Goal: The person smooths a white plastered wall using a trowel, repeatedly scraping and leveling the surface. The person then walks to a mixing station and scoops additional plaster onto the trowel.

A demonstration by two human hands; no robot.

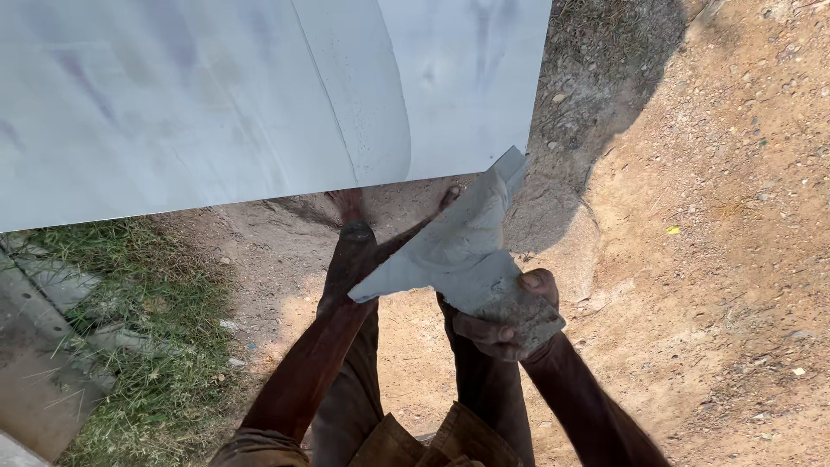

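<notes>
A large pale grey-white sheet (216, 104) fills the upper left, its lower edge tilted toward me. My right hand (510, 324) is closed on a crumpled grey cloth (458, 246), which stretches up to the sheet's lower right corner. My left arm reaches up from the bottom. My left hand (350, 229) meets the sheet's lower edge and its fingers disappear behind the sheet, so its grip is hidden. My dark trouser legs show below the two arms.
Bare sandy ground with small stones (709, 216) spreads to the right, with the sheet's shadow (605, 69) across it. A patch of grass (138, 303) and a concrete kerb (39, 346) lie at the lower left.
</notes>
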